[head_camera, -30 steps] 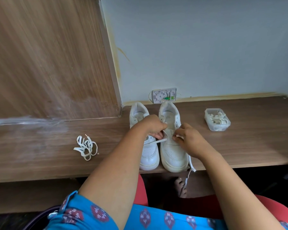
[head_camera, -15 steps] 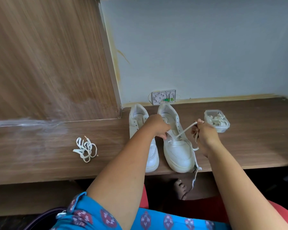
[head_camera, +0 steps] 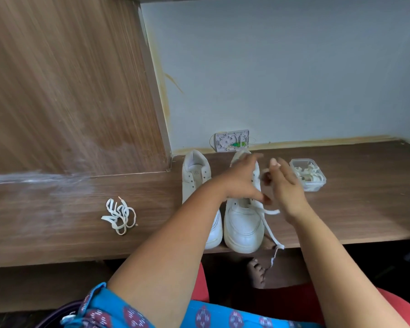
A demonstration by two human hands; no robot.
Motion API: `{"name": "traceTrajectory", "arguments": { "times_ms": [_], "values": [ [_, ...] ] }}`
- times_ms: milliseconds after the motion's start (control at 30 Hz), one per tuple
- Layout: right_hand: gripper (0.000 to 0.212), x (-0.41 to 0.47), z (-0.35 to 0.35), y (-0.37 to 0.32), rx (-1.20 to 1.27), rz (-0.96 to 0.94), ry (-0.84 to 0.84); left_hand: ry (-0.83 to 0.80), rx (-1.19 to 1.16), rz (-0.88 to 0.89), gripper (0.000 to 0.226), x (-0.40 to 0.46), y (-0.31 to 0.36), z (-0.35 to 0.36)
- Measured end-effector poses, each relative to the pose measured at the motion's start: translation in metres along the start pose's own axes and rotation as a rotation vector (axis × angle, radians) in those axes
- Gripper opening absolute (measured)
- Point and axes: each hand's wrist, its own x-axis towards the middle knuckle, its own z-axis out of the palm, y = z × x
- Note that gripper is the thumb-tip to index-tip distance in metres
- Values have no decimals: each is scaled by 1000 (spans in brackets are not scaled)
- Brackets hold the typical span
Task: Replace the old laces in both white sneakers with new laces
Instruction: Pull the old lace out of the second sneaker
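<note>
Two white sneakers stand side by side on the wooden bench (head_camera: 365, 209), long axes running from the front edge toward the wall, toes toward the person and heels toward the wall. The left sneaker (head_camera: 195, 176) shows bare eyelets. The right sneaker (head_camera: 243, 223) carries a white lace (head_camera: 269, 224) that trails off its right side and hangs over the bench's front edge. The left hand (head_camera: 240, 182) lies over the right sneaker's opening, fingers stretched toward the heel, thumb near the lower eyelets. The right hand (head_camera: 285, 185) hovers just right of it, fingers extended and blurred; whether they pinch the lace I cannot tell. A loose lace bundle (head_camera: 120, 215) lies well to the left, and a clear plastic box (head_camera: 308, 174) of pale laces sits to the right.
</note>
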Motion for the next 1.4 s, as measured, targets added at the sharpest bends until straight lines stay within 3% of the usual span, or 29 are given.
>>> {"name": "traceTrajectory", "arguments": {
  "times_ms": [100,133,200,267,300,333,367,400,433,467,500,600,700,833,1067,1133,1233,1300,1333,1400],
  "values": [
    [22,-2,2,-7,-388,-392,-72,-156,-525,-53,29,-6,9,4],
    [25,-1,-1,-5,-481,-456,-34,-146,-619,-110,25,-7,6,-1],
    [31,1,-9,2,-526,-432,-5,-80,-853,-189,24,-6,-5,-17],
    [27,3,-13,12,-495,-277,-112,114,-1117,-283,28,-7,-13,-39],
    [24,3,-13,18,-520,-207,-189,246,-1060,-336,29,-7,-17,-48],
    [24,4,-12,26,-599,-178,-255,380,-818,-401,29,-6,-24,-53],
    [25,3,-10,33,-694,-177,-295,439,-380,-479,27,-3,-33,-56],
    [26,2,-8,39,-753,-179,-317,368,78,-525,29,-4,-40,-55],
    [27,0,-7,42,-759,-168,-325,248,394,-555,44,-3,-45,-50],
    [26,-1,-6,42,-722,-147,-327,124,547,-586,56,-3,-46,-43],
    [25,-1,-5,42,-683,-129,-325,81,598,-577,62,-2,-41,-35],
    [16,3,-5,41,-651,-149,-263,239,744,-322,63,-4,-14,-18],
    [11,4,-6,42,-567,-173,-169,160,727,-30,37,0,-1,-1],
    [13,5,-12,47,-418,-70,-139,-92,680,-80,23,8,-13,15],
    [9,5,-9,48,-462,-107,-78,-188,611,-66,28,14,-24,17],
    [12,4,-10,49,-490,-132,-74,-117,351,-109,31,15,-28,13],
    [11,5,-14,50,-485,-112,-54,138,-603,-158,14,8,-30,-12],
    [12,5,-15,50,-462,-88,-42,424,-1289,-91,21,2,-30,-41],
    [15,5,-14,50,-452,-77,-35,549,-1564,-50,23,0,-31,-53],
    [17,5,-13,51,-425,-52,-30,619,-1888,69,28,-4,-32,-63]
  ]
}}
